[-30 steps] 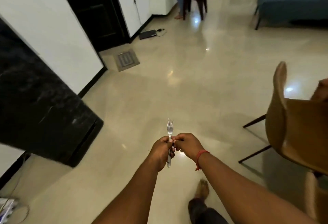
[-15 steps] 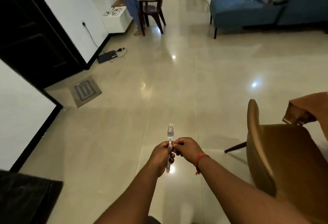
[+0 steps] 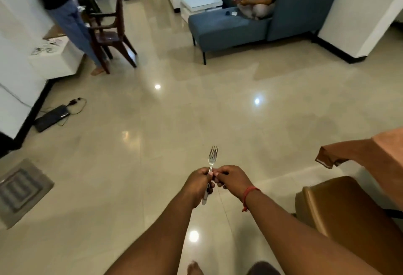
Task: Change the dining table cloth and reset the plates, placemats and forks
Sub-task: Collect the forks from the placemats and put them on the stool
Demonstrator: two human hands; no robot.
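Note:
Both hands hold steel forks upright in front of me, tines up, over the tiled floor. My left hand grips the handles, whose ends stick out below the fist. My right hand, with a red thread at the wrist, pinches the stems just beside the left hand. A corner of the dining table under an orange-brown cloth shows at the right edge. No plates or placemats are in view.
A tan dining chair stands close at the lower right beside the table. Ahead are a blue sofa with a seated person, a wooden chair with a standing person, a laptop with cable and a floor mat.
My view has turned right and lifted: the black cabinet and dark doorway slid out at the left, the sofa and table corner came in. The hands keep the same hold on the forks.

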